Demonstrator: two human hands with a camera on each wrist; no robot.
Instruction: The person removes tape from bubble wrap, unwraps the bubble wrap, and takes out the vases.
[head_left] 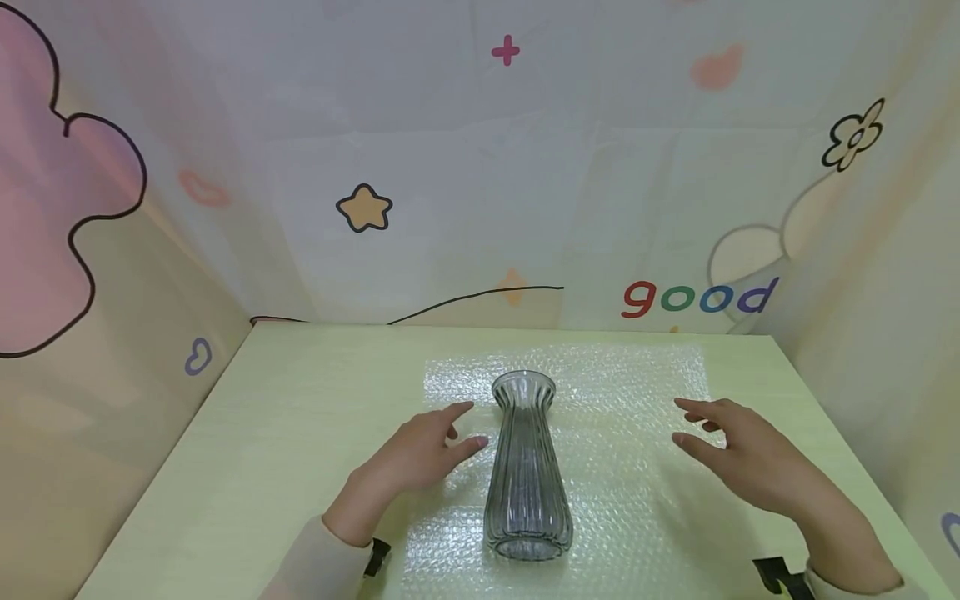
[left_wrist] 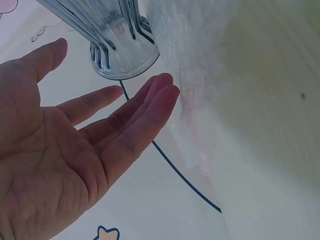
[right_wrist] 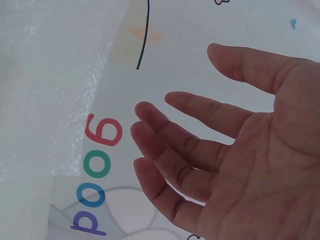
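Observation:
A clear ribbed glass vase lies on its side on a sheet of bubble wrap, its flared rim toward the back and its base toward the front. Just left of the vase is my left hand, fingers loosely extended and holding nothing. In the left wrist view the vase's flared end shows beyond the fingertips of the left hand. Farther off, to the right of the vase, my right hand hovers over the wrap's right side. The right wrist view shows that hand with relaxed, spread fingers and a bare palm.
The bubble wrap covers the middle of a pale green table. A printed cloth backdrop with a star, flowers and the word "good" rises behind the table and along both sides. Black straps sit at the wrists.

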